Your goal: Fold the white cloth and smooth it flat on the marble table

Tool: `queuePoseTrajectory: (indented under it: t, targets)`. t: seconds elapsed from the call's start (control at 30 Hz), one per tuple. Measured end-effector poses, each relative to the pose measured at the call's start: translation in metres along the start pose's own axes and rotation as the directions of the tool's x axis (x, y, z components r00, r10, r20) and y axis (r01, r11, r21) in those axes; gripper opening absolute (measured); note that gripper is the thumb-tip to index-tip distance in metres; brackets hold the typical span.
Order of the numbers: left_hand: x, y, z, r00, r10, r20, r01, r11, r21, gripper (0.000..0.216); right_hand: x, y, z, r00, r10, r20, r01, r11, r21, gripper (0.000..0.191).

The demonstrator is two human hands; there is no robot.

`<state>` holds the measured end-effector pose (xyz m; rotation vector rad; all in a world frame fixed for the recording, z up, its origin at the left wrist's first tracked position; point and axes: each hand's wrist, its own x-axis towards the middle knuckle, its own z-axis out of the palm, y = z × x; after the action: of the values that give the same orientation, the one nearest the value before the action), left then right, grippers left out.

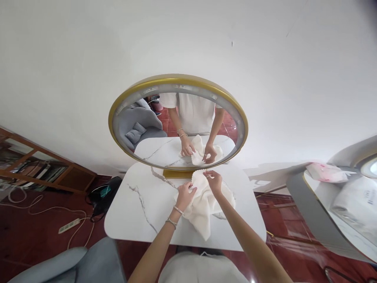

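A cream cloth [203,206] with a scalloped far edge lies rumpled on the white marbled table [132,216], one corner drooping toward the near edge. My left hand [185,195], with bracelets at the wrist, is closed on the cloth's left border, thumb and fingers together. At the far border, my right hand [214,181] pinches the cloth between thumb and fingertips. Both hands and the cloth also show in the gold-rimmed oval mirror [178,78] behind them.
At the right stands a second table [313,188] with a pink-and-white plastic package [325,173] and a white bag [357,200]. A grey chair [100,261] is at lower left. Cables and a power strip [69,225] lie on the red floor beside a black bag [106,196].
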<state>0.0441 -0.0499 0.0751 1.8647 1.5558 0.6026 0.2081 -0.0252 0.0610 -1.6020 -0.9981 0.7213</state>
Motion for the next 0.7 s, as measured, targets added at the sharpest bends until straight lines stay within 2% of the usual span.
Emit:
queuePoseTrajectory:
  t: [0.1, 0.2, 0.33, 0.4, 0.47, 0.57, 0.7]
  targets:
    - [-0.006, -0.001, -0.014, 0.999, 0.034, 0.023, -0.033, 0.999, -0.023, 0.012, 0.003, -0.011, -0.016, 0.997, 0.081, -0.015, -0.079, 0.991, 0.106, 0.037]
    - [-0.015, -0.002, -0.031, 0.993, 0.094, 0.067, -0.091, 0.995, -0.045, 0.012, 0.005, -0.027, -0.038, 0.994, 0.108, 0.005, -0.106, 0.969, 0.222, 0.037]
    - [-0.031, -0.009, -0.044, 0.951, 0.206, 0.230, -0.203, 0.979, -0.035, 0.017, 0.004, -0.051, -0.073, 0.995, 0.093, 0.027, -0.097, 0.943, 0.319, 0.036]
    - [-0.037, -0.014, -0.047, 0.929, 0.208, 0.305, -0.217, 0.976, -0.007, 0.023, 0.003, -0.062, -0.091, 0.996, 0.087, 0.032, -0.092, 0.938, 0.333, 0.035]
    - [-0.041, -0.018, -0.050, 0.924, 0.185, 0.335, -0.199, 0.980, 0.007, 0.026, 0.002, -0.074, -0.107, 0.995, 0.094, 0.039, -0.102, 0.940, 0.327, 0.036]
    - [-0.040, -0.018, -0.061, 0.932, 0.177, 0.317, -0.183, 0.983, -0.011, 0.029, 0.000, -0.089, -0.131, 0.993, 0.115, 0.010, -0.112, 0.937, 0.331, 0.036]
    - [-0.026, -0.005, -0.090, 0.968, 0.164, 0.190, -0.142, 0.982, -0.125, 0.032, -0.003, -0.104, -0.165, 0.988, 0.100, -0.117, -0.044, 0.912, 0.407, 0.034]
